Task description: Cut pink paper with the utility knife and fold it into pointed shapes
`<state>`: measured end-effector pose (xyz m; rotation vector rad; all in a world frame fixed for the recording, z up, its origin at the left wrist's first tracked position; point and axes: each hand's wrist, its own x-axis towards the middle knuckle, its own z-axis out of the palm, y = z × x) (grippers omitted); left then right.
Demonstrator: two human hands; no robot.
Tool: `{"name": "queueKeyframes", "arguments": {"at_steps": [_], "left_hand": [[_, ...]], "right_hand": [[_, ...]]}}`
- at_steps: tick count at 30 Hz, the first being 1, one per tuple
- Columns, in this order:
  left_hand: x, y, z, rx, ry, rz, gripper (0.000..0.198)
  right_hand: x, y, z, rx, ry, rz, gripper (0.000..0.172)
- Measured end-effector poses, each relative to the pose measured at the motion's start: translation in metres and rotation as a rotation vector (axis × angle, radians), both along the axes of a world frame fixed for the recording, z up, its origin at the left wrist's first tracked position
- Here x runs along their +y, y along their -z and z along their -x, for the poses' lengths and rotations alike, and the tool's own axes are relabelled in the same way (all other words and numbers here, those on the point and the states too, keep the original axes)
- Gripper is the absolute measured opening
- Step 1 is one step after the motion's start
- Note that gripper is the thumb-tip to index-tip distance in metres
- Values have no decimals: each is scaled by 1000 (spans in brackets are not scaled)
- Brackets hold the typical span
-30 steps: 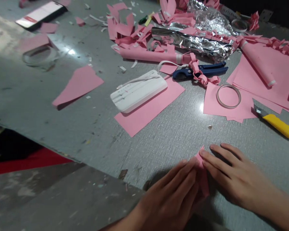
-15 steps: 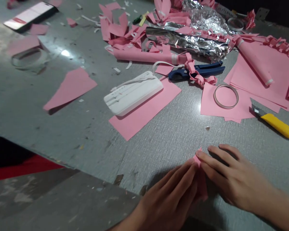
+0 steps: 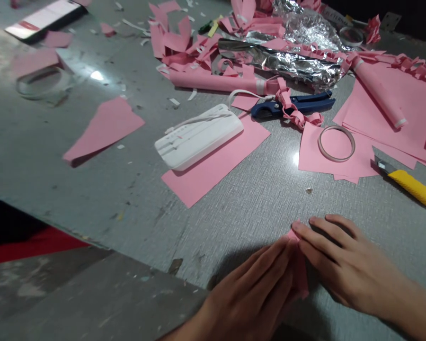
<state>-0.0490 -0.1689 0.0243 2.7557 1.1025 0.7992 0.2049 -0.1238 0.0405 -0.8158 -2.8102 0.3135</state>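
At the table's near edge, a small folded piece of pink paper (image 3: 301, 272) sits between my two hands. My left hand (image 3: 253, 289) is closed along its left side, fingers together and pointing at its far tip. My right hand (image 3: 351, 263) pinches that same tip with the index finger and thumb, while its other fingers are slightly spread over the table. The lower part of the paper is partly hidden behind my left hand. Nearest to my right hand lies a yellow box cutter (image 3: 413, 187) with its blade out.
A white power bank (image 3: 200, 137) rests on a pink sheet (image 3: 188, 189). Beyond are blue-handled pliers (image 3: 294, 105), a tape roll (image 3: 336, 143), crumpled foil (image 3: 294, 66), a pink paper chain (image 3: 412, 68) and paper rolls. A phone (image 3: 44, 21) lies far left.
The view has shifted slightly, so everything on the table sits a little differently in frame. Both hands keep nearly the same hold on the pink paper.
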Motion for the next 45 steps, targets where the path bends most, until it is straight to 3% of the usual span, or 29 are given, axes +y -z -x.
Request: {"name": "queueKeyframes", "arguments": {"at_steps": [9,16,24,29,38,42,45], "left_hand": [[1,-4,0,38,-2,-28,32],[-1,3,1,-26,18,-24,29],[14,-12,9,-247,0,244,31],[22,-8,8,-94,2,147,36],[17,-5,14,-12,60,110,34],[11,-4,10,16,60,115,35],[7,-6,4,26,23,91,42]], "right_hand": [[-2,0,2,19,41,21,39],[2,-3,5,60,80,72,36],[1,-2,1,78,57,62,36],[0,-1,2,78,66,34,37],[3,-1,1,106,53,27,39],[-6,-13,3,250,154,63,23],[-17,-23,12,214,243,97,24]]}}
